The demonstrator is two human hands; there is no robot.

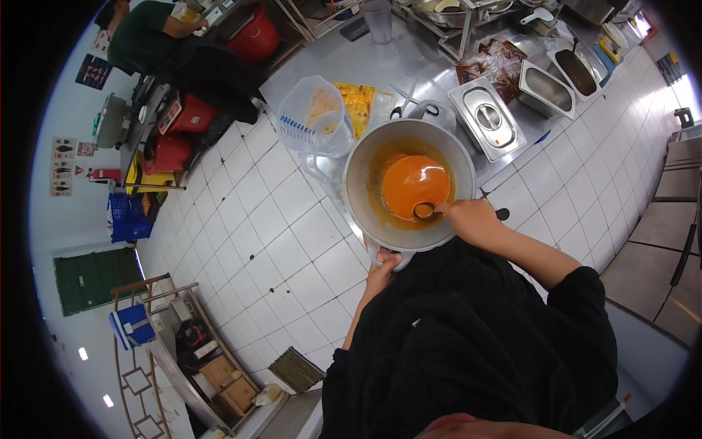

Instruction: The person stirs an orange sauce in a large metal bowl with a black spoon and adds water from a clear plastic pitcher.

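A large grey metal pot [359,192] stands at the near edge of the steel table, with glossy orange sauce [408,181] in its bottom and an oily film around it. My right hand [473,220] reaches over the right rim and grips a dark spoon or small ladle [424,211], whose bowl holds some sauce. At the near side, my left hand [382,271] is closed around the pot's handle [405,261]. Left of the pot is a clear plastic measuring jug [296,123] with blue markings. Behind them lie a yellow food packet [359,110] and scissors [405,95].
To the right sit a lidded steel food pan [488,118], an uncovered steel pan [545,88] and one with dark contents [575,71]. Plastic packets [491,63] lie behind. A plastic tumbler [378,22] stands farther back. Another person [181,60] works at the upper left.
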